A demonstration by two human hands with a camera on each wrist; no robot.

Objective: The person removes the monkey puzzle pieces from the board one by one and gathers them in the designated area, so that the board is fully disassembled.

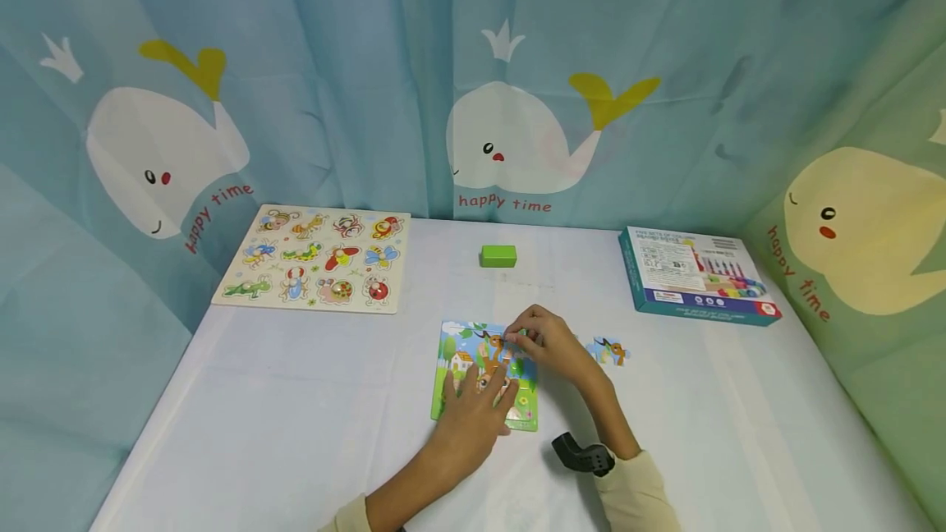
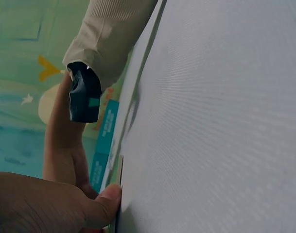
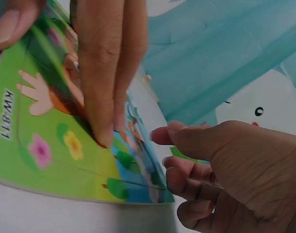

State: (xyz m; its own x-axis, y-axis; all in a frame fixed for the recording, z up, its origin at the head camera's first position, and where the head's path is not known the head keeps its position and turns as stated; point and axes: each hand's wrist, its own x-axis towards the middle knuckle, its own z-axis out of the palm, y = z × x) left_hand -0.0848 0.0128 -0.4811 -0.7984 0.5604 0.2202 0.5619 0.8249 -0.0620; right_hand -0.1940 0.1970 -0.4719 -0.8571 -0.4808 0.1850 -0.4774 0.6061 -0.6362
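Observation:
A jigsaw puzzle board point(image 1: 447, 346) with a deer, a small house and flowers lies on the white table. My left hand point(image 1: 471, 417) rests on its lower part with the fingers spread. In the left wrist view, the left thumb point(image 2: 109, 198) is at the board's edge. My right hand point(image 1: 550, 343) is over the upper right of the board, fingers bent and thumb near the fingertips. In the right wrist view, no piece plainly shows between the right fingers point(image 3: 186, 167). A loose puzzle piece point(image 1: 609, 350) with a deer's head lies right of the board.
A green block point(image 1: 498, 256) stands behind the board. At the back left lies a wooden insect puzzle point(image 1: 314, 261), and at the back right a flat teal box point(image 1: 698, 276). A whale-printed curtain point(image 1: 369, 89) hangs behind the table.

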